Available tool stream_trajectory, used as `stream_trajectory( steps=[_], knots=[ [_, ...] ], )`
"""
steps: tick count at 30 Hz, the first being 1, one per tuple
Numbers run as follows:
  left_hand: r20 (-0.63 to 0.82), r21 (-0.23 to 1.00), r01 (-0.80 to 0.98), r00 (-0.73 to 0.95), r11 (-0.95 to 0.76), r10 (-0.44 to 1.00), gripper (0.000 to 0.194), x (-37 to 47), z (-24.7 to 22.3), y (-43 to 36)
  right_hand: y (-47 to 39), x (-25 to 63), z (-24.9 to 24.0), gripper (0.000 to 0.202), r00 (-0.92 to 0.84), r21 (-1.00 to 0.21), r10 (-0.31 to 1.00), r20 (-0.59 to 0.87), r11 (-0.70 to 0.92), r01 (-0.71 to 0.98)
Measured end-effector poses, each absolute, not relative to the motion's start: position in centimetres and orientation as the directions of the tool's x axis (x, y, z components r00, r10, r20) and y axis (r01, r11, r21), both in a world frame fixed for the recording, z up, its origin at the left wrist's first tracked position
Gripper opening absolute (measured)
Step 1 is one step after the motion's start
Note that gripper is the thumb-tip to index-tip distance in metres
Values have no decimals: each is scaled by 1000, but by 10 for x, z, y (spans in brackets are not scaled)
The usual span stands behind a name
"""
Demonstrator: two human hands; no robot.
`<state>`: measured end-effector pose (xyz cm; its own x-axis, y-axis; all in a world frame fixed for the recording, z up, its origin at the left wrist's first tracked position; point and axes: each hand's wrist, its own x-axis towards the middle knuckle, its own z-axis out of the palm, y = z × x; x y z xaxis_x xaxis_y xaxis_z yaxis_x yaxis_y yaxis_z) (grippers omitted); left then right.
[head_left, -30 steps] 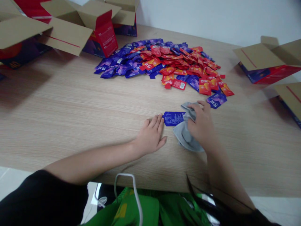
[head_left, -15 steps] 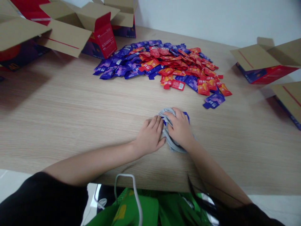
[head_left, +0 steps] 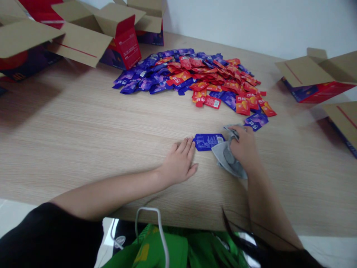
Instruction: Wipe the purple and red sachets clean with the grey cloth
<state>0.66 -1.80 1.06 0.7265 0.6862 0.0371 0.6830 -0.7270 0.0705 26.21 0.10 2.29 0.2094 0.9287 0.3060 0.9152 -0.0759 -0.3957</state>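
A purple-blue packet (head_left: 208, 142) lies flat on the wooden table, its printed back with a barcode facing up. My left hand (head_left: 180, 160) rests flat, fingers stretched out, with the fingertips on the packet's left end. Just right of the packet, my right hand (head_left: 244, 147) is closed on a grey cloth (head_left: 229, 158), part of which hangs bunched below the fingers. Right behind that hand lies another purple packet (head_left: 257, 121), near the front right of a heap of red and purple packets (head_left: 192, 72).
Open cardboard boxes stand at the back left, among them a red and purple box (head_left: 126, 48). Two more open boxes are on the right, one a box with spread flaps (head_left: 318, 87). A white wall (head_left: 237, 24) rises behind the table (head_left: 83, 141).
My right hand has moved right with the grey cloth, off the packet, which now shows in full. My left hand has stayed at the packet's left end.
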Motion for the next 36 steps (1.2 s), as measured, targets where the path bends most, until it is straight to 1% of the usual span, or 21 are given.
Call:
stream_trajectory(
  steps=[3, 5, 7, 9, 10, 12, 16, 19, 22, 27, 31, 33, 34, 35, 36],
  knots=[
    [36, 75, 678, 731, -731, 682, 71, 6, 10, -18, 0, 251, 33, 46, 176, -446, 876, 450, 50, 893],
    [41, 76, 675, 733, -734, 679, 71, 6, 9, -18, -4, 232, 34, 46, 93, -449, 873, 478, 153, 880],
    [49, 73, 674, 734, -735, 677, 71, 6, 9, -17, -9, 210, 30, 45, -66, -415, 908, 414, 253, 874],
    [51, 65, 671, 737, -738, 674, 66, 6, 10, -17, -14, 190, 23, 44, -235, -339, 929, 288, 328, 882],
    [49, 61, 670, 738, -740, 673, 63, 6, 10, -16, -15, 183, 20, 43, -286, -296, 930, 232, 347, 890],
    [46, 57, 668, 740, -742, 671, 60, 6, 11, -16, -17, 175, 17, 44, -317, -239, 934, 163, 349, 906],
    [52, 58, 676, 732, -734, 679, 65, 7, 12, -17, -16, 179, 18, 47, -260, -242, 957, 129, 285, 928],
    [43, 56, 680, 730, -731, 682, 70, 6, 10, -17, -15, 185, 20, 47, -188, -215, 974, 123, 211, 954],
    [42, 50, 683, 728, -729, 684, 72, 6, 7, -17, -17, 190, 20, 47, -72, -188, 990, 124, 94, 978],
    [50, 50, 686, 724, -726, 688, 71, 6, 7, -17, -18, 204, 20, 48, 175, -130, 981, 86, -163, 978],
    [35, 56, 691, 720, -721, 693, 71, 7, 10, -17, -15, 231, 23, 47, 258, -93, 966, 26, -255, 963],
    [30, 59, 690, 721, -721, 692, 71, 7, 10, -17, -11, 247, 28, 44, 267, -141, 964, -14, -266, 954],
    [29, 61, 690, 721, -722, 692, 71, 7, 10, -17, -9, 254, 31, 43, 253, -194, 968, -8, -249, 949],
    [27, 64, 689, 722, -722, 691, 72, 7, 10, -17, -6, 258, 35, 42, 224, -259, 974, 30, -209, 943],
    [25, 67, 688, 723, -723, 690, 72, 7, 10, -17, -4, 259, 38, 42, 192, -324, 976, 99, -151, 934]
  ],
)
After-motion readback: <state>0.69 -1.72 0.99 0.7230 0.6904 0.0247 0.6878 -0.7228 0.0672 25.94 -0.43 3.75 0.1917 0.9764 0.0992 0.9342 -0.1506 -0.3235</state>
